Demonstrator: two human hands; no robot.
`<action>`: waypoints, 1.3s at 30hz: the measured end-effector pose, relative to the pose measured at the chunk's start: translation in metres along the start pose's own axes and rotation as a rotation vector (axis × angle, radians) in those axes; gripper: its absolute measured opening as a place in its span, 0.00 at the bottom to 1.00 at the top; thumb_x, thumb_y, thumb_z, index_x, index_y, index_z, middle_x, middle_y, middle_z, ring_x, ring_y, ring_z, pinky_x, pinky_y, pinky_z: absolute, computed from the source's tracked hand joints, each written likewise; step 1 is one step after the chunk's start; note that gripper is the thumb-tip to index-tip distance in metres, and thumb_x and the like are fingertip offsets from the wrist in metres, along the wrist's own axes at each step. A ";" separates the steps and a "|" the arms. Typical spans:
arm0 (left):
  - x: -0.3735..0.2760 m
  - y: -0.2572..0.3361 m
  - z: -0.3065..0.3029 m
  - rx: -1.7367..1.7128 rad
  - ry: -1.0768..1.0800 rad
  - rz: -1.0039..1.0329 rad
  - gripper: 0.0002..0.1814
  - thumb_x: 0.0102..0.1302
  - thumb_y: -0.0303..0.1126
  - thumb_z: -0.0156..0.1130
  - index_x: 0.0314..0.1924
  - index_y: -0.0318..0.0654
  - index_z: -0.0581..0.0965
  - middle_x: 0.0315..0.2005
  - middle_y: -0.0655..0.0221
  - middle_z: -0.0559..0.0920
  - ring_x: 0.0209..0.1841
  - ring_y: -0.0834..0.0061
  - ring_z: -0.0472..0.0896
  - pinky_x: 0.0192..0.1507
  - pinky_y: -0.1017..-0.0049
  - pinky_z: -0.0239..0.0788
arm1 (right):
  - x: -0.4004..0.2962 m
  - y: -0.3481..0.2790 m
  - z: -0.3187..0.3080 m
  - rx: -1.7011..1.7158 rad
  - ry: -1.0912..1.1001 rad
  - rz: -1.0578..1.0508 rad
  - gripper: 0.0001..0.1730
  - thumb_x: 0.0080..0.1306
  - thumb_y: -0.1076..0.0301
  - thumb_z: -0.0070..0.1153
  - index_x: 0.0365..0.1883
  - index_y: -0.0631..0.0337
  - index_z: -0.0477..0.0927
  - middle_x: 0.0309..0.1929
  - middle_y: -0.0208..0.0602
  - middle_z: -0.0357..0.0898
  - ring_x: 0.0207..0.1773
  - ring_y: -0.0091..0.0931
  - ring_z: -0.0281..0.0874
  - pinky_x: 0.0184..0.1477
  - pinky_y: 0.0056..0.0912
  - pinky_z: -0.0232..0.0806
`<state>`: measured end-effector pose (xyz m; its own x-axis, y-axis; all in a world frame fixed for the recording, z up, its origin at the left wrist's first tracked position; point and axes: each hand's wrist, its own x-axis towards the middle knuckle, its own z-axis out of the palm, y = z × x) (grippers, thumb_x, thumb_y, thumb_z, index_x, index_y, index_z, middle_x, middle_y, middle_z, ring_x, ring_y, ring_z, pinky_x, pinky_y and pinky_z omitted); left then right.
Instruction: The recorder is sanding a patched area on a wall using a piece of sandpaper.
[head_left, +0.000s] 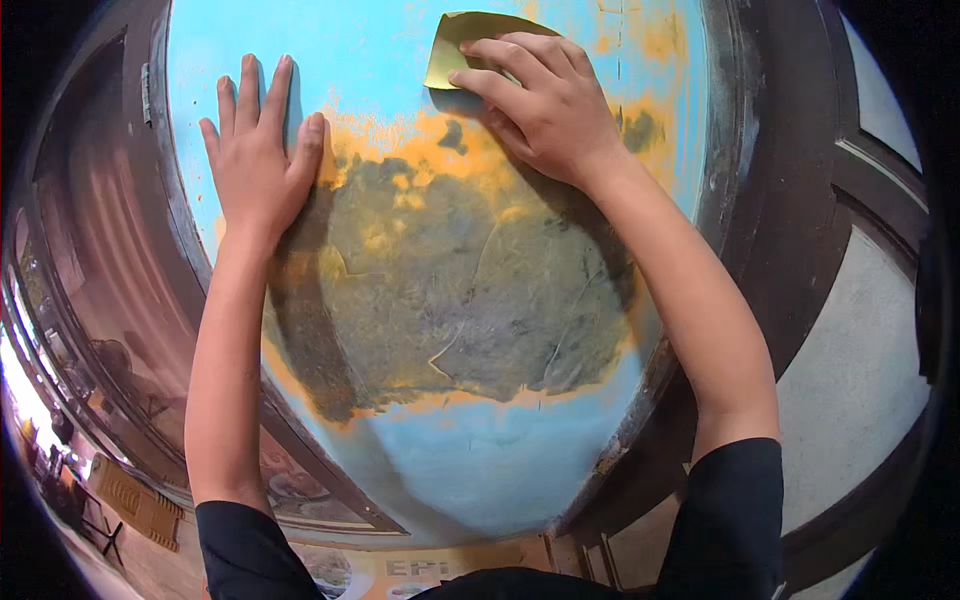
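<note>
My right hand (551, 101) grips a bent sheet of sandpaper (459, 45), yellowish on the side that shows, against the upper part of a painted wall panel (480, 495). Thumb and fingers press on the sheet, and its far edge curls up. To the left, my left hand (259, 157) lies flat on the blue paint with its fingers spread, holding nothing. Between and below the hands spreads a large grey-brown patch of bare filler or plaster (450, 300), marked by cracks and ridges. Orange paint (405, 142) shows in a ragged band around it.
Dark wooden framing (772, 187) runs along the panel's right side, with pale wall sections (855, 360) beyond. A brown glossy door or cabinet panel (120, 225) stands left. At lower left, a tan plastic chair or stool (135, 499) is on the floor.
</note>
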<state>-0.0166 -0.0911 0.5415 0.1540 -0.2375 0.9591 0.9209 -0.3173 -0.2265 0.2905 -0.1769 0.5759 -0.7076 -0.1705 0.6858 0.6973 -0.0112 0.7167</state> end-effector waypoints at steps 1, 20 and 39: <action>0.002 0.003 0.000 -0.001 0.003 0.002 0.31 0.77 0.55 0.50 0.75 0.58 0.68 0.78 0.62 0.61 0.79 0.48 0.55 0.75 0.38 0.42 | -0.001 0.001 0.000 -0.003 0.001 0.000 0.19 0.64 0.58 0.65 0.54 0.39 0.80 0.60 0.20 0.77 0.66 0.27 0.72 0.68 0.42 0.60; 0.070 0.135 0.017 -0.545 -0.039 0.362 0.42 0.69 0.58 0.59 0.71 0.31 0.67 0.73 0.52 0.67 0.76 0.51 0.63 0.74 0.59 0.59 | -0.012 0.015 -0.004 0.227 0.156 0.176 0.12 0.58 0.68 0.62 0.41 0.53 0.83 0.53 0.34 0.80 0.65 0.38 0.74 0.68 0.48 0.66; 0.062 0.133 0.027 -0.223 -0.106 0.348 0.32 0.77 0.51 0.47 0.77 0.52 0.63 0.77 0.68 0.62 0.79 0.63 0.57 0.79 0.58 0.45 | 0.012 0.071 -0.012 -0.040 -0.133 0.640 0.31 0.75 0.55 0.46 0.74 0.53 0.65 0.79 0.44 0.59 0.82 0.45 0.51 0.80 0.57 0.41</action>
<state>0.1254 -0.1235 0.5752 0.4886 -0.2731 0.8286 0.7091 -0.4290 -0.5595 0.3330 -0.1918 0.6329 -0.1575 -0.0324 0.9870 0.9873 0.0148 0.1581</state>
